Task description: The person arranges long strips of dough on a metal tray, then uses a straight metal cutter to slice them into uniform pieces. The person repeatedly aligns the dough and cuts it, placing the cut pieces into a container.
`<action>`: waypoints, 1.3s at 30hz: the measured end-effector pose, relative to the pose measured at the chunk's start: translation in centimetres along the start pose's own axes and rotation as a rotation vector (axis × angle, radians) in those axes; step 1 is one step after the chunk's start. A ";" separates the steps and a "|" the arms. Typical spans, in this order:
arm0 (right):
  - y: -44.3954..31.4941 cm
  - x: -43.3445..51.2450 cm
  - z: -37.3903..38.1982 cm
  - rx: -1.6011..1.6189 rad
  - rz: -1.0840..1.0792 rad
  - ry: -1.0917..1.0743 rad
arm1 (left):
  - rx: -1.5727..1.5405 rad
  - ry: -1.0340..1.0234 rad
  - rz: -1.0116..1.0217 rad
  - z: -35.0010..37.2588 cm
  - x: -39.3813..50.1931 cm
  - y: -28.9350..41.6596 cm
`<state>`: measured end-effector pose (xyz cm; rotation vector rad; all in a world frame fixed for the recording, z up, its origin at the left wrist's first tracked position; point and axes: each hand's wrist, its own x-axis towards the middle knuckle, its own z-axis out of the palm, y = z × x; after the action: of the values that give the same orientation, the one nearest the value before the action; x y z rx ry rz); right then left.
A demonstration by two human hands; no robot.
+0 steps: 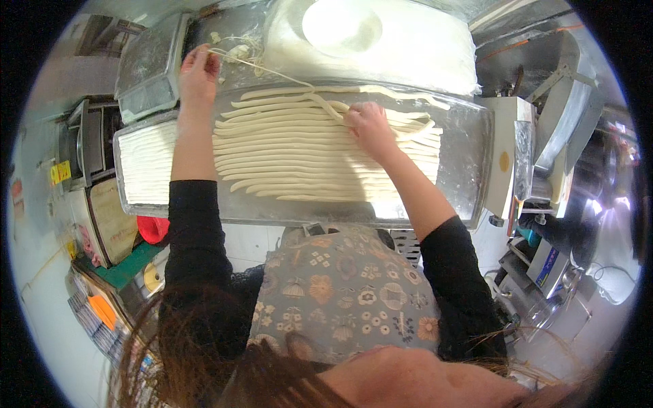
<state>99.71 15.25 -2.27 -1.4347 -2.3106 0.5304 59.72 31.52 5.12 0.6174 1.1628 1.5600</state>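
Many pale dough strips [306, 153] lie side by side across a metal table [459, 168]. At the far left, my left hand [200, 64] is raised with its fingertips pinched on the end of a thin, stretched dough strand [265, 69]. This strand runs down to the right into a thicker strip near the far edge of the rows. My right hand [365, 125] holds that thicker dough strip [329, 109] with curled fingers, over the upper right part of the rows. Dough scraps [239, 52] lie just right of my left hand.
Beyond the strips is a big white floury mound or sheet [428, 46] with a round white shape [342, 25] on it. A clear lidded bin [148, 71] stands far left, above a tray of thin white strips [148, 163]. A machine [510, 153] stands at the right.
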 end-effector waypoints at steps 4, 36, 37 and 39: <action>0.1 -1.6 1.0 -0.020 -0.136 0.130 | -0.038 0.004 0.169 -3.6 4.0 6.6; 8.9 -2.0 -8.5 -0.241 0.656 -0.448 | 1.382 -1.264 0.394 11.9 -11.2 -14.7; 10.5 -1.7 -8.7 -0.185 0.687 -0.476 | 1.424 -1.292 0.373 12.7 -11.5 -15.6; 12.5 -3.1 -8.6 -0.134 0.748 -0.286 | 1.358 -1.065 0.209 13.9 -11.3 -16.9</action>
<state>114.80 18.60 -1.35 -2.4336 -1.9616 0.8330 82.29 25.73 -2.71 2.1435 1.1231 0.1505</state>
